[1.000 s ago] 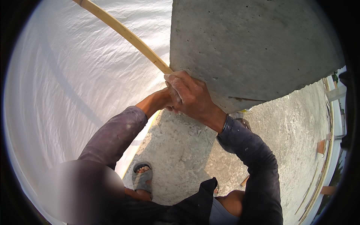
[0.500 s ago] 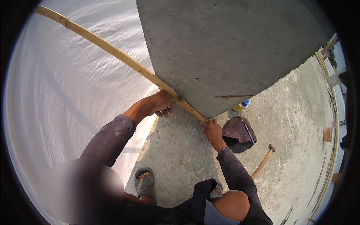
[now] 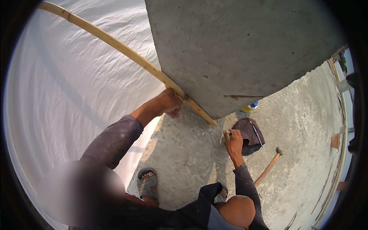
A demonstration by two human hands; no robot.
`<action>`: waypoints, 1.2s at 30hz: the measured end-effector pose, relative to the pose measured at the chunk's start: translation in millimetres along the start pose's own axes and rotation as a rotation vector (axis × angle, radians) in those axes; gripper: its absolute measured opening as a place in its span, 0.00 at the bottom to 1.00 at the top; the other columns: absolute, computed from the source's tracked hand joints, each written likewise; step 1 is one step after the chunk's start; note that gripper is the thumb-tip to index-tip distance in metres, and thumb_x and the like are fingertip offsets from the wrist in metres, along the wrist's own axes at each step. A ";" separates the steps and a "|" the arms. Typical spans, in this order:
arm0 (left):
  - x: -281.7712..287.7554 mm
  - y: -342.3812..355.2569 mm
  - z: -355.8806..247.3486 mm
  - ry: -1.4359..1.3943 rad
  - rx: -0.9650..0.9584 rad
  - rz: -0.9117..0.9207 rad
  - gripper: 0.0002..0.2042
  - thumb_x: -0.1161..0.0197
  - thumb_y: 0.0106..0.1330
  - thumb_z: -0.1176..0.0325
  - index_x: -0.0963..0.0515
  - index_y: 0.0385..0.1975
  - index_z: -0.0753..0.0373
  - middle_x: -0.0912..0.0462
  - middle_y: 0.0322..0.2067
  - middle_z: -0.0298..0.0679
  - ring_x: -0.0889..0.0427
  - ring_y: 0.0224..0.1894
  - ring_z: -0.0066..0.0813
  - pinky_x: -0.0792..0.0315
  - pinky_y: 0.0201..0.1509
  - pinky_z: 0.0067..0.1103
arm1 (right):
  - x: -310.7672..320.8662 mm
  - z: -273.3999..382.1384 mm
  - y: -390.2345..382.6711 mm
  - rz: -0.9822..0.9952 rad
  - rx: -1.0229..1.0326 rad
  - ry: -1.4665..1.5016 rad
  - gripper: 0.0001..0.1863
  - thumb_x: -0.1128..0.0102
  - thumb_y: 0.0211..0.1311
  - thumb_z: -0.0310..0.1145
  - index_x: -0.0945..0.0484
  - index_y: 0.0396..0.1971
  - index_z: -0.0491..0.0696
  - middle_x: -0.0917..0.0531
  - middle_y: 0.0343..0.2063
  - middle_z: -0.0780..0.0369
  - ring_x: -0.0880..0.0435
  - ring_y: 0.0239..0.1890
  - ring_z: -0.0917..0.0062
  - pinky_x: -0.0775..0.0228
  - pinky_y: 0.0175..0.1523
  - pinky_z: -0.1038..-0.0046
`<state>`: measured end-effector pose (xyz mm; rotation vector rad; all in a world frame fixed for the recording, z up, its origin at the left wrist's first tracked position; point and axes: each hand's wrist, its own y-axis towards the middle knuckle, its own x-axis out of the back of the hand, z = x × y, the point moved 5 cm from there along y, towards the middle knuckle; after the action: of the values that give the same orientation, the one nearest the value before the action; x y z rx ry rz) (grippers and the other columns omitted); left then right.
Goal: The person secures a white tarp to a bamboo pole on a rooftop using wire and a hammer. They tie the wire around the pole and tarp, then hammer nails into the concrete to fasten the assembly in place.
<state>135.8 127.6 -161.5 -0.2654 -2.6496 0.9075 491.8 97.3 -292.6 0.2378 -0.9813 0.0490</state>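
Note:
A long pale bamboo strip slants from the upper left to the foot of the grey concrete block, crossing white sheeting. My left hand is closed at the strip near its lower end, with the fingers curled under and partly hidden. My right hand is apart from the strip, to the right of its free end. Its fingers are bent and slightly apart, and nothing shows in them. Just beyond that hand lies a dark brown bag or cloth with a thin pale rod on it.
A hammer with a wooden handle rests on the concrete floor at the right. Beside the block's lower edge stands a yellow container with a blue top. Bricks and long poles line the far right. My sandalled foot is below.
My right hand has let go of the strip's lower end and moved right and slightly down toward the dark bag or cloth. My left hand stays at the strip.

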 end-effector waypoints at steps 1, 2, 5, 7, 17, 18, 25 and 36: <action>0.2 1.0 1.1 0.020 0.018 -0.003 0.10 0.40 0.65 0.75 0.21 0.40 0.77 0.16 0.29 0.49 0.10 0.31 0.39 0.15 0.30 0.29 | 17.5 -15.2 -12.6 -0.073 -0.045 0.000 0.16 0.31 0.66 0.38 0.18 0.41 0.39 0.18 0.36 0.52 0.16 0.31 0.60 0.24 0.37 0.64; 0.8 1.6 2.2 0.042 0.038 -0.006 0.09 0.40 0.65 0.75 0.21 0.40 0.76 0.16 0.29 0.48 0.10 0.32 0.38 0.15 0.30 0.30 | 38.4 -26.9 -26.8 -0.169 0.011 -0.001 0.15 0.32 0.67 0.37 0.18 0.41 0.39 0.18 0.35 0.53 0.17 0.30 0.62 0.25 0.36 0.65; 3.0 0.5 1.4 0.102 0.045 -0.021 0.09 0.40 0.66 0.73 0.20 0.40 0.72 0.15 0.29 0.45 0.10 0.33 0.37 0.17 0.32 0.32 | 92.4 -81.0 -86.1 -0.206 -0.239 -0.086 0.12 0.34 0.69 0.34 0.18 0.40 0.39 0.17 0.35 0.54 0.17 0.30 0.66 0.26 0.36 0.68; 3.5 -1.3 0.0 0.128 0.040 -0.022 0.10 0.40 0.66 0.71 0.20 0.41 0.71 0.14 0.30 0.45 0.10 0.34 0.36 0.19 0.34 0.33 | 121.1 -115.1 -125.6 -0.265 -0.348 -0.205 0.14 0.36 0.70 0.35 0.18 0.46 0.39 0.17 0.40 0.52 0.16 0.39 0.61 0.24 0.44 0.64; 4.3 -3.5 -1.5 0.151 0.035 -0.034 0.12 0.43 0.67 0.69 0.19 0.43 0.69 0.13 0.30 0.43 0.10 0.34 0.33 0.23 0.36 0.31 | 137.0 -291.4 -261.8 -0.120 -0.809 -0.324 0.36 0.31 0.56 0.40 0.30 0.60 0.33 0.19 0.47 0.43 0.18 0.46 0.51 0.27 0.52 0.54; 3.9 -3.5 -1.3 0.145 0.038 -0.032 0.12 0.43 0.67 0.69 0.19 0.43 0.69 0.13 0.30 0.43 0.10 0.34 0.33 0.23 0.36 0.32 | 139.9 -298.3 -262.6 -0.085 -0.908 -0.280 0.32 0.32 0.56 0.40 0.28 0.55 0.33 0.19 0.41 0.45 0.18 0.40 0.55 0.27 0.46 0.56; 0.7 -4.2 -4.0 0.141 0.019 -0.091 0.13 0.40 0.65 0.69 0.19 0.44 0.70 0.13 0.29 0.42 0.11 0.33 0.32 0.21 0.32 0.28 | 178.6 -225.9 -235.0 -0.389 -1.075 0.342 0.18 0.38 0.59 0.40 0.33 0.18 0.45 0.35 0.15 0.66 0.40 0.14 0.83 0.48 0.20 0.74; -1.5 11.6 6.9 0.059 -0.006 -0.142 0.11 0.39 0.66 0.73 0.19 0.39 0.78 0.14 0.28 0.49 0.10 0.29 0.35 0.18 0.28 0.26 | 115.3 -47.8 -166.0 0.365 -0.376 0.028 0.13 0.29 0.54 0.33 0.22 0.25 0.39 0.26 0.15 0.54 0.22 0.18 0.69 0.30 0.26 0.66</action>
<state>135.5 132.4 -174.3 -0.1024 -2.5797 0.8333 619.7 -61.3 -251.9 -0.2886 -0.9770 0.1985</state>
